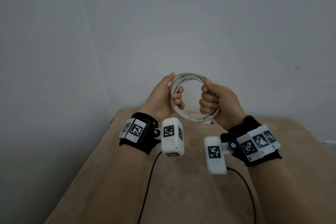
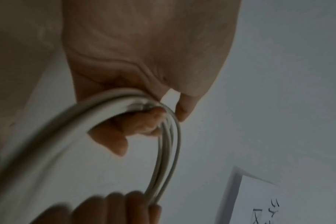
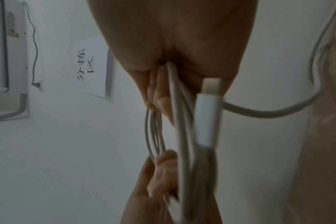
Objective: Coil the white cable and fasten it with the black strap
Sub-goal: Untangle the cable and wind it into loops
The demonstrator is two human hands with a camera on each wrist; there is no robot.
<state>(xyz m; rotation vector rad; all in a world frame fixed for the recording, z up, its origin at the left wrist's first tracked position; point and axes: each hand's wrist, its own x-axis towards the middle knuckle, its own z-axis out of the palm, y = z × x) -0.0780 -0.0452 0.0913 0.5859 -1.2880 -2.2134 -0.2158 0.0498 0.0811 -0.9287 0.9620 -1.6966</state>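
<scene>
The cable [image 1: 189,96], wound into a ring of several turns, is held up in the air between both hands: its left side is grasped by the curled fingers of the left hand [image 1: 163,98], its right side is clenched in the fist of the right hand [image 1: 216,102]. A plug [image 3: 207,112] is left hanging free just below the right hand. The cable is judged light, smooth and springy, so the turns would likely spread if either grasp were loosened; opposite sides are best kept pinched. The table [image 1: 181,196] lies below, a wall [image 1: 163,23] behind, with open room all round. No strap is seen.
</scene>
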